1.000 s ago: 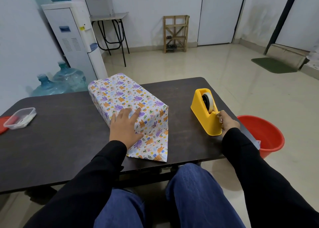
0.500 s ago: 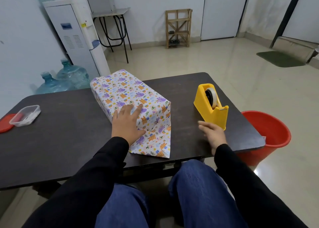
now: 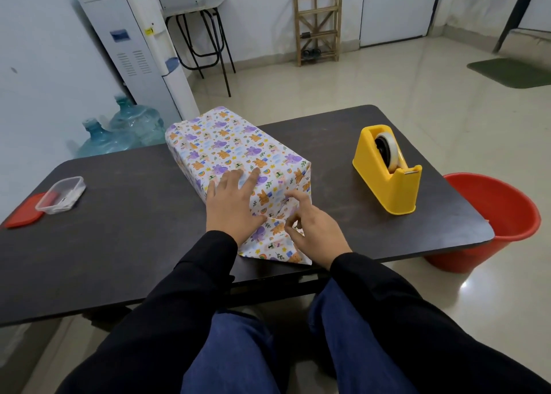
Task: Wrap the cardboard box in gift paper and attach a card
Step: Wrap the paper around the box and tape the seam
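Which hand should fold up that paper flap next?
Right hand: its fingers are at the loose flap on the wrapped box's near end. The left hand lies flat on top, steadying it.

The dark tabletop [image 3: 119,244] carries a clear plastic container [image 3: 61,195] near its left end, standing open. A red lid [image 3: 24,219] lies flat just beside the container, touching its left side.

On the floor [image 3: 357,89] to the right of the tabletop stands a red bucket [image 3: 501,214], partly hidden by the table edge.

Against the left wall:
- a white water dispenser [image 3: 131,47], upright;
- two blue water jugs [image 3: 137,123] on the floor, next to each other.

Along the far wall:
- a black-legged side table [image 3: 196,2];
- a wooden rack [image 3: 317,26];
- a white door [image 3: 399,5].

A green mat [image 3: 510,73] lies on the floor at the far right.
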